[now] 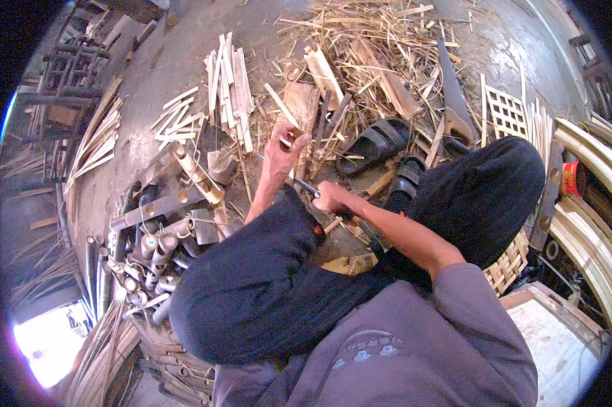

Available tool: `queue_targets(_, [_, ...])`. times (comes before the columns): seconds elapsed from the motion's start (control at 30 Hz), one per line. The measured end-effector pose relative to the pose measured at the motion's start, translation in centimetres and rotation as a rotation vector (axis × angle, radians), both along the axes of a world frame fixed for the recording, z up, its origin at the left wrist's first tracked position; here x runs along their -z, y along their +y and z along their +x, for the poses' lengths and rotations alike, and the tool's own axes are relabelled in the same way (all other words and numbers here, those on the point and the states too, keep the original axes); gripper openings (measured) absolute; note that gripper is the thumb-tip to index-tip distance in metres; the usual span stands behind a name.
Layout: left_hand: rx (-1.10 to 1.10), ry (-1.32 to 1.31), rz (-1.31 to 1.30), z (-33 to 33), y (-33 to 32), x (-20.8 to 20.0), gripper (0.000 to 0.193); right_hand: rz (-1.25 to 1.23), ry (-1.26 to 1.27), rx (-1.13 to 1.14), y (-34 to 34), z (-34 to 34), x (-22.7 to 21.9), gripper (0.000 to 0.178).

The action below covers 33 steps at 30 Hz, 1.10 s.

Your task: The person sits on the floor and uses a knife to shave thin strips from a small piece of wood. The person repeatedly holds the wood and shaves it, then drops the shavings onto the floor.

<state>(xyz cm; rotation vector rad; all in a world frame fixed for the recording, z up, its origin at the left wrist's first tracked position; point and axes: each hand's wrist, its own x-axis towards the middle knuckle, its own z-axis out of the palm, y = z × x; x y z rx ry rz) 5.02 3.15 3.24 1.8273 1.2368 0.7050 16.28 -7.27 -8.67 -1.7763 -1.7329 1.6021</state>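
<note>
My left hand (283, 154) is closed round a pale bamboo strip (281, 104), which points up and to the left past the fingers. Closer to my body, my right hand (336, 197) grips a knife (306, 186); its dark blade slants up toward the left wrist. Whether the blade touches the strip cannot be made out. Just beyond my left hand lies a wooden block (299, 100). Split bamboo pieces (230, 81) form a pile to the left of the block, and a smaller group of short strips (177, 119) sits beside that pile.
Shavings (380, 47) heap up ahead, with a handsaw (453, 95) at their right. A black sandal (377, 144) lies near my foot. Bamboo tubes (158, 252) crowd the left. A woven lattice (506, 112), a red tin (572, 178) and long strips (587, 251) are at right.
</note>
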Motion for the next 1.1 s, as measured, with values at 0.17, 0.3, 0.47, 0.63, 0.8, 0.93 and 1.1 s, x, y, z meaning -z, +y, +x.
queue_targets(0.17, [-0.093, -0.052, -0.041, -0.5, -1.6, -0.2, 0.028, 0.447, -0.242, -0.041, -2.3, -0.4, 0.7, 0.030])
queue_targets(0.3, [-0.247, -0.161, 0.045, -2.2, -1.5, 0.9, 0.034, 0.426, -0.171, -0.017, -1.1, 1.3, -0.2, 0.024])
queue_targets(0.47, [-0.553, -0.721, 0.263, -6.7, -1.6, 1.4, 0.029, 0.312, -0.104, 0.350, 0.0, 2.7, -0.6, 0.027])
queue_targets(0.63, [-0.748, -0.308, 0.419, -9.0, -5.4, 2.0, 0.031, 0.378, -0.104, 0.153, -2.2, 0.2, -3.6, 0.031])
queue_targets(0.8, [-0.775, 0.180, 0.047, -10.7, -9.4, 0.0, 0.036, 0.320, 0.174, 0.030, -4.5, -5.0, -7.1, 0.025])
queue_targets(0.93, [-0.712, 0.318, -0.218, -11.7, -9.9, -0.3, 0.041, 0.272, 0.113, 0.003, -4.4, -6.1, -6.6, 0.024])
queue_targets(1.1, [-0.667, 0.308, -0.343, -11.6, -9.5, 1.0, 0.047, 0.116, -0.007, 0.070, -3.3, -2.8, -2.5, 0.026])
